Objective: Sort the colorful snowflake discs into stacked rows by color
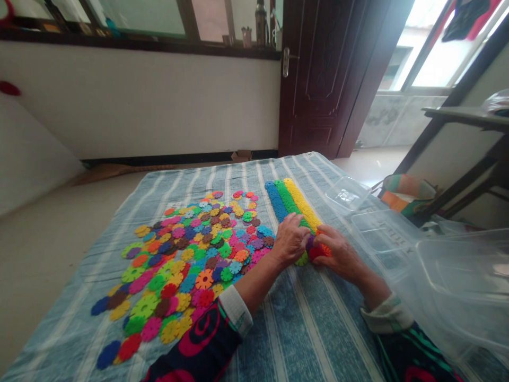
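Observation:
Three long rows of overlapping plastic snowflake discs lie side by side on the cloth: a blue row [277, 202], a green row [289, 199] and a yellow row [302, 204]. My left hand [292, 239] rests at the near ends of the blue and green rows, fingers bent; whatever is under them is hidden. Close by on the right, my right hand [340, 252] has its thumb and fingers curled around a few red, purple and orange discs [317, 251]. A lime green disc [301, 259] shows just below my hands.
Many loose discs in mixed colours [186, 265] spread over the left of the striped cloth [286, 329]. Clear plastic boxes [389, 233] and a large clear bin [465, 281] stand along the right. Beyond are a brown door [318, 79] and a dark shelf [469, 115].

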{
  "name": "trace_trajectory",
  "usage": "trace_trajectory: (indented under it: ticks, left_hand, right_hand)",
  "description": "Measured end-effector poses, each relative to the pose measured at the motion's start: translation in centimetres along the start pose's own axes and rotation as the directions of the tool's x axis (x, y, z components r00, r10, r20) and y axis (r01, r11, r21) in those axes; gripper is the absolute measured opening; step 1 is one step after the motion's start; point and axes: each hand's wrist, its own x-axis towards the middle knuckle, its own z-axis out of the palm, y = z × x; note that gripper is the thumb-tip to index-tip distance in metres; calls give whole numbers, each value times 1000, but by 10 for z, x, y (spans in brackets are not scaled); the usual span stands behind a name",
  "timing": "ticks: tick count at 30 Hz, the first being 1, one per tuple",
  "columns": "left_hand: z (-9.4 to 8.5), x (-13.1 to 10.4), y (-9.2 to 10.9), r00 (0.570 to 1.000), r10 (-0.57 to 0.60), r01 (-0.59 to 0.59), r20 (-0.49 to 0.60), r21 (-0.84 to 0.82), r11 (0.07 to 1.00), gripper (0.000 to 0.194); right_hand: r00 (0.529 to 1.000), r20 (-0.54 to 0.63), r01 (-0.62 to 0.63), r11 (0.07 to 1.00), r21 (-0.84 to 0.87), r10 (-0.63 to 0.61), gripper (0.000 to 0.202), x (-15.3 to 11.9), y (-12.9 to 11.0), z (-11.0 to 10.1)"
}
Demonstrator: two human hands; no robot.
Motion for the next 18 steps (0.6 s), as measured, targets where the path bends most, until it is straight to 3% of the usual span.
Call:
trace_trajectory:
  ticks: [8, 18]
  left_hand:
    - [-17, -27, -14, 974, 42, -35, -221, 37, 999, 16]
    - [-32, -76, -20, 931, 92, -72, -352, 68, 995, 14]
  right_hand:
    - [1000, -7, 17, 1000, 17, -17, 23, 3, 3, 3]
    - [999, -34, 39, 995, -87, -42, 24, 1, 7, 3]
